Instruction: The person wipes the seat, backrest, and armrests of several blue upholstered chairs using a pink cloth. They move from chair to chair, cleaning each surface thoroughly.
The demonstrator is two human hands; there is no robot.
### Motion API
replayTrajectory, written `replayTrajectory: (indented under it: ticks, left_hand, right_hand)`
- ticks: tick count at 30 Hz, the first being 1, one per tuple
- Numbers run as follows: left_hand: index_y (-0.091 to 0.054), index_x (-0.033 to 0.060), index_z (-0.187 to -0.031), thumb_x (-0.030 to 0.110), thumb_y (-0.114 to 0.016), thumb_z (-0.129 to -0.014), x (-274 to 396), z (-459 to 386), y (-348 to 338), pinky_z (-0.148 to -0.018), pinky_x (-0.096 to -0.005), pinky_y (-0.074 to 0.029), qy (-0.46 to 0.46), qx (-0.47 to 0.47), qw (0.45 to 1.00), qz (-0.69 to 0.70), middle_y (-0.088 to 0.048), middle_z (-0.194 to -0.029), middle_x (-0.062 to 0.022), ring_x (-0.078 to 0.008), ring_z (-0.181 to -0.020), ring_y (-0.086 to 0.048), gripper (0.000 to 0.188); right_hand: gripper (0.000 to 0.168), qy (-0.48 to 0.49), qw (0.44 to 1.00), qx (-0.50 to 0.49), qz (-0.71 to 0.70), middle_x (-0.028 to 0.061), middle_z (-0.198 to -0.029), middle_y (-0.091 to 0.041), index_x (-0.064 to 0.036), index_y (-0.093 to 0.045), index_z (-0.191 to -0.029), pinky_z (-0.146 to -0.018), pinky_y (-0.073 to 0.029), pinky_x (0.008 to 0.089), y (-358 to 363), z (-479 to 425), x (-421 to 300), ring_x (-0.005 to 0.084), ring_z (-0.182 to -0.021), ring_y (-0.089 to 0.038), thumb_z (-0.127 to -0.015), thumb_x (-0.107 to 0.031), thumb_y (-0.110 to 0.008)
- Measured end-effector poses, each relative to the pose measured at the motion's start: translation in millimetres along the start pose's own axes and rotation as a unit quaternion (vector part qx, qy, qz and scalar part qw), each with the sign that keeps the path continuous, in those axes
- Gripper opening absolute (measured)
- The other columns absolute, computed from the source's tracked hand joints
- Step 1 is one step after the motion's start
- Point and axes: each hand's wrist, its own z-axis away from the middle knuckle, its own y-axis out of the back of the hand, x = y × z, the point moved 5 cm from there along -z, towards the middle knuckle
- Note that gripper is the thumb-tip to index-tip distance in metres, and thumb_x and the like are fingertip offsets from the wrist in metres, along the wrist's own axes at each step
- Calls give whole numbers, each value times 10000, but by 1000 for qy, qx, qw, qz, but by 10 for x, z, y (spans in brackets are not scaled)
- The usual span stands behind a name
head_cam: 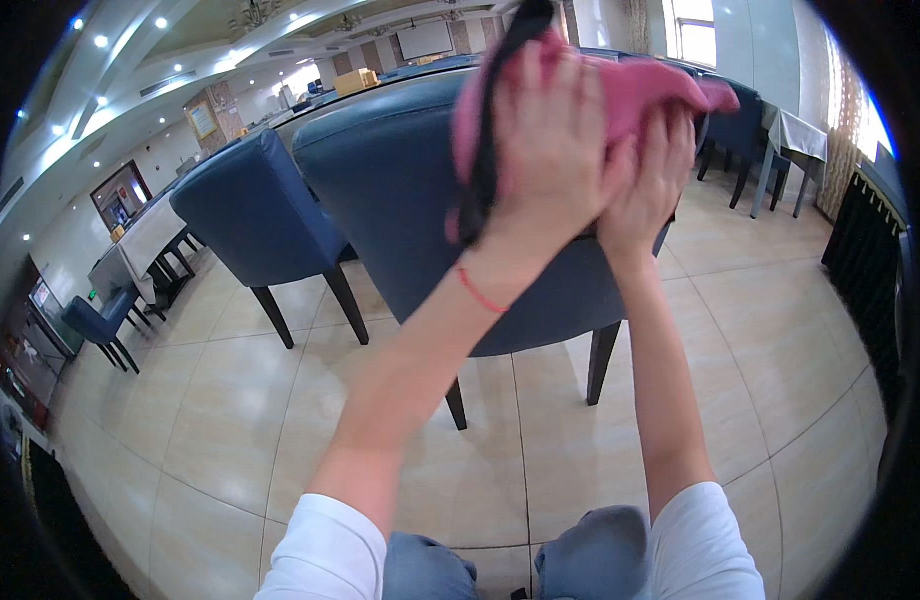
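Observation:
A blue upholstered dining chair (400, 187) stands straight before me, its back towards me. Over the upper right of its backrest lies a pink cloth (632, 90) with a dark strip along its left side. My left hand (553, 135) presses on the cloth, slightly blurred, with a thin red band on the wrist. Close beside it, my right hand (651, 172) rests on the cloth's lower edge, fingers pointing up. Whether the fingers grip the cloth is hard to see, and the hands hide part of the chair back.
Another blue chair (242, 210) stands to the left, with a long table (302, 112) behind the chairs. At the right are a cloth-covered table (794, 131) with chairs and a dark fringed drape (865, 232). Chair legs stand on the tiled floor (467, 495).

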Motion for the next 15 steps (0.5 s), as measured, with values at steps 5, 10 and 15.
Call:
replayTrajectory:
  ticks: [5,10,15]
  left_hand:
    - [-481,10,-1530,355,-677,-906,524,323,-535,-1184,-540,-328,-84,-55,993,60,-459,-1568,-217,-418,-1426,-439,740]
    - [-458,88,-1581,284,-683,-904,410,974,-419,-1059,-503,-442,-2,-86,979,183,-531,-1532,-173,-302,-1240,-610,740]
    - [-411,86,-1603,499,-693,-900,-274,450,263,-1079,-618,-389,30,-77,996,-36,-371,-1670,-157,-438,-1416,-468,862]
  right_hand:
    - [545,-121,992,-44,13,306,-1574,-401,55,-481,-1477,-1190,-300,551,178,588,585,517,-1428,-386,-1016,-229,-550]
    - [519,-112,984,-134,-30,368,-1526,-399,77,-510,-1415,-1163,-320,591,265,789,325,565,-1395,-392,-974,-183,-594]
    - [521,23,993,-113,3,340,-1511,-426,30,-551,-1403,-1181,-302,605,32,225,-267,530,-1421,-389,-949,-213,-624]
